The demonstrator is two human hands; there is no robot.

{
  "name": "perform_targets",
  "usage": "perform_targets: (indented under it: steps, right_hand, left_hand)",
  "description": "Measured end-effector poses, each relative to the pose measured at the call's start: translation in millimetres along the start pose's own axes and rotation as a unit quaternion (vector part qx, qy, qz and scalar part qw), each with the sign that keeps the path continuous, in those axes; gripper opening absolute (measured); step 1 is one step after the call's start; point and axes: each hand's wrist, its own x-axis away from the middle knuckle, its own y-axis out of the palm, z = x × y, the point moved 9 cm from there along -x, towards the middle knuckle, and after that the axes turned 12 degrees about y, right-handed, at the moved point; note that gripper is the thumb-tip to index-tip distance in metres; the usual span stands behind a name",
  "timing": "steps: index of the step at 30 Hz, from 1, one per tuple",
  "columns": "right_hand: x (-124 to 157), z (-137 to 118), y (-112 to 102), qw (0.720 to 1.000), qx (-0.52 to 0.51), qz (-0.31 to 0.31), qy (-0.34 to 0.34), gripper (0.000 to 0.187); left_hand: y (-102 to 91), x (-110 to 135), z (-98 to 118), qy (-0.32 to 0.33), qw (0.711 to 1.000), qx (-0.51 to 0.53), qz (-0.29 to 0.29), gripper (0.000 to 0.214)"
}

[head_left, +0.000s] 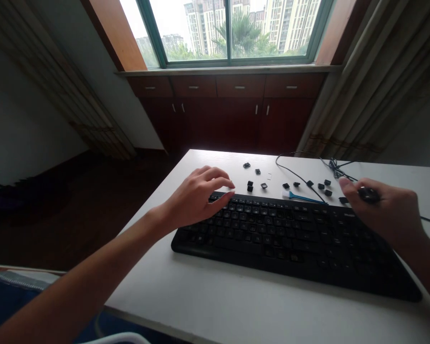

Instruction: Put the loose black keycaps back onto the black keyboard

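Observation:
A black computer keyboard [290,243] lies on the white table [200,291], with its keys facing up. My left hand [195,198] rests over its upper left corner, and the fingers are curved and apart. My right hand [383,212] hovers above the upper right of the keyboard, pinching a small black object [368,194], perhaps a keycap. Several loose black keycaps [263,186] are scattered just beyond the keyboard. A blue plastic pry tool [304,197] lies against its far edge. A black cable [294,171] loops across the table behind them.
A tangled bundle of black cord [337,168] lies at the table's far edge. Beyond the table stand dark wooden cabinets [222,112] beneath a window [229,31]. A curtain [344,81] hangs at the right, and a dark floor [68,215] spreads to the left.

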Motion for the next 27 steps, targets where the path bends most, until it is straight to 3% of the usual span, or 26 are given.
perform_targets:
  steps: [3,4,7,11,15,18,23,25,27]
  right_hand:
    - [5,0,10,0.984,-0.147,-0.066,0.072,0.039]
    - [7,-2,16,0.960,-0.240,-0.101,0.105,0.040]
    - [16,-28,25,0.831,-0.499,-0.184,0.161,0.046]
    - [32,-100,15,0.748,-0.596,-0.260,0.134,0.052]
    - [63,-188,21,0.633,-0.674,-0.374,0.070,0.054]
    - [85,-228,50,0.607,-0.655,-0.446,0.063,0.057]
    - [99,-239,86,0.591,-0.648,-0.473,0.082,0.058]
    - [101,-237,90,0.605,-0.639,-0.468,0.082,0.058]
    - [101,-236,88,0.643,-0.615,-0.453,0.056,0.058]
  left_hand:
    - [3.2,2,-10,0.035,0.997,-0.061,0.020,0.015]
    - [5.7,6,-14,0.033,0.997,-0.065,0.026,0.014]
    - [16.5,18,-19,0.009,0.999,-0.043,0.023,0.016]
    - [25.3,28,-23,-0.042,0.999,0.016,0.023,0.020]
    - [25.2,31,-35,-0.099,0.990,0.081,0.060,0.023]
    - [24.4,34,-44,-0.139,0.979,0.124,0.088,0.024]
    - [23.6,37,-47,-0.148,0.973,0.138,0.107,0.024]
    - [24.7,37,-46,-0.144,0.974,0.140,0.104,0.023]
    - [24.8,37,-46,-0.141,0.974,0.142,0.106,0.023]
